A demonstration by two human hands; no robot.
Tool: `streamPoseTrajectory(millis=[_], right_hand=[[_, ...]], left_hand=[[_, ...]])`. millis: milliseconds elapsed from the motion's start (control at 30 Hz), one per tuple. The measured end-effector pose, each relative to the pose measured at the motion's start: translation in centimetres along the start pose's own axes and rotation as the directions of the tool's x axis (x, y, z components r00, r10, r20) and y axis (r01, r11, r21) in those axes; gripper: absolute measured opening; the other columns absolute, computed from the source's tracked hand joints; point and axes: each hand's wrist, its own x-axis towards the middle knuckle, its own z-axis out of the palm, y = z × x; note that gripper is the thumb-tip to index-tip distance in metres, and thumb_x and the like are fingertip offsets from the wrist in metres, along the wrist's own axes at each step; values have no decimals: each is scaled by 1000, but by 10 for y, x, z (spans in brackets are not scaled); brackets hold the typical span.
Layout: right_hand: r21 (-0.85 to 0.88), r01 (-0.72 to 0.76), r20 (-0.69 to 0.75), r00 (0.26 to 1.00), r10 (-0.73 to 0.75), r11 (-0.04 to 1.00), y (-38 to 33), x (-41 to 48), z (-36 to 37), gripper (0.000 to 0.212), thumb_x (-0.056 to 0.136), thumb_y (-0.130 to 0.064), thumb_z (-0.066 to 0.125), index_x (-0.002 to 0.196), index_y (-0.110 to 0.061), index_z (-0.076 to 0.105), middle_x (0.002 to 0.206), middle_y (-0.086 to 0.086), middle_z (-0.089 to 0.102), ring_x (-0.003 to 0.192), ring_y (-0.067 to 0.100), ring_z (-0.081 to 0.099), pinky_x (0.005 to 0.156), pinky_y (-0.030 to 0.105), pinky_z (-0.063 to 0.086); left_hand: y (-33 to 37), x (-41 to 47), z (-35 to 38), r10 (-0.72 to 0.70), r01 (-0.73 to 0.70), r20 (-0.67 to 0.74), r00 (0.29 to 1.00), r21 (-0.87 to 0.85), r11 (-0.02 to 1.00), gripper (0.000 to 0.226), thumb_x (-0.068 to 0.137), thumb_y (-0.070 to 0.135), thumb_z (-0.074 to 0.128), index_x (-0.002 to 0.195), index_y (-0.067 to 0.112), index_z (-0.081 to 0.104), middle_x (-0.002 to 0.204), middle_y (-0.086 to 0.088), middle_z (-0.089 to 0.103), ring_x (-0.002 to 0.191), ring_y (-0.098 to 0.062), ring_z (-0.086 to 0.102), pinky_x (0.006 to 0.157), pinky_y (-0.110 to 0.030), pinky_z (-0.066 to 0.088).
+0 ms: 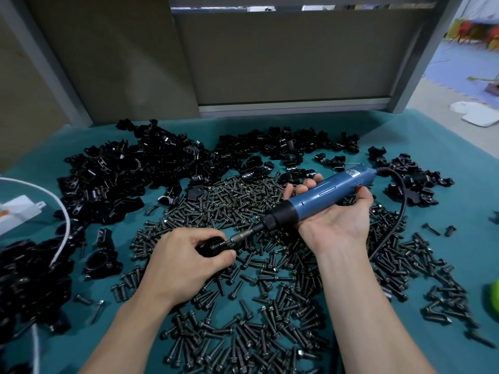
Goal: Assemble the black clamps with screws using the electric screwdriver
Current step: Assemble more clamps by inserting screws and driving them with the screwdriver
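You are working at a table covered in teal cloth, with a grey partition standing along its far edge and a blue floor showing beyond it at the far right. Loose black clamps are heaped along the far and left parts of the cloth. Dark screws are spread thickly across the middle and the near side. A white cable curves over the left edge.

Your left hand grips one black clamp just above the screws, left of centre, fingers and thumb curled round it. Your right hand lies palm up with its fingers wrapped round the blue electric screwdriver. The tool's long axis runs from far right to near left. Its bit points left and slightly towards you, and the tip meets the clamp. Its black cord leaves the far right end and loops back towards you.
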Motion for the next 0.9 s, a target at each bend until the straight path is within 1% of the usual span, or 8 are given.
streamPoseTrajectory(millis=[100, 400, 467, 533, 633, 767, 833, 900], right_hand=[[-13, 5, 24, 1000, -5, 1000, 2, -1, 1, 64, 88, -75, 53, 103, -13, 57, 86, 7, 57, 69, 26, 57, 99, 53, 52], [-34, 10, 62, 998, -8, 999, 2, -3, 1, 60, 89, -70, 56, 103, -12, 58, 87, 7, 58, 72, 25, 57, 100, 55, 52], [-31, 23, 81, 996, -20, 999, 4, -4, 3, 50, 88, -58, 64, 102, -10, 58, 87, 8, 57, 73, 24, 56, 99, 48, 51], [-63, 63, 116, 992, -56, 996, 7, -5, 6, 29, 85, -32, 70, 99, -10, 58, 85, 7, 57, 70, 22, 56, 91, 41, 51], [-106, 130, 106, 987, -119, 986, 9, -5, 13, 15, 83, -5, 68, 90, -11, 55, 76, 5, 56, 60, 18, 52, 77, 36, 52], [-121, 167, 56, 985, -162, 978, 8, -3, 18, 20, 91, 0, 61, 78, -12, 52, 67, 1, 52, 53, 14, 48, 68, 29, 53], [-139, 170, 55, 985, -164, 976, 10, -4, 18, 24, 92, 0, 59, 72, -12, 54, 66, 1, 51, 52, 13, 48, 67, 28, 53], [-149, 167, 58, 985, -160, 975, 11, -4, 19, 27, 92, -1, 59, 67, -11, 56, 65, 0, 51, 52, 14, 48, 66, 28, 53]], left_hand=[[0, 0, 0, -15, 15, -2, 1000, -10, 1000, 15, 74, 50, 85, 84, 53, 75, 77, 30, 72, 73, 2, 68, 63, -23, 53], [1, 1, 1, 1, 0, 29, 1000, -12, 1000, 14, 78, 49, 84, 86, 53, 74, 71, 21, 72, 65, -6, 68, 65, -35, 58], [1, 1, 1, 0, 1, 30, 1000, -29, 1000, 13, 78, 49, 83, 87, 52, 74, 72, 20, 73, 66, -7, 68, 65, -35, 58], [0, 2, 0, -12, 13, 16, 1000, -77, 997, 13, 78, 47, 84, 86, 51, 75, 74, 16, 74, 68, -10, 70, 65, -35, 58], [1, 4, -2, -17, 19, 19, 1000, -155, 988, 16, 76, 42, 87, 84, 52, 77, 75, 13, 76, 70, -13, 71, 67, -33, 56], [3, 4, -3, -11, 21, 55, 998, -190, 982, 15, 75, 40, 89, 82, 48, 79, 75, 10, 77, 70, -15, 72, 68, -35, 57], [2, 4, -5, -9, 20, 55, 998, -204, 979, 14, 70, 49, 86, 82, 45, 79, 75, 7, 76, 68, -18, 72, 68, -38, 57], [1, 3, -5, -5, 15, 45, 999, -218, 976, 26, 64, 61, 78, 83, 43, 80, 74, 6, 76, 68, -19, 72, 67, -39, 56]])
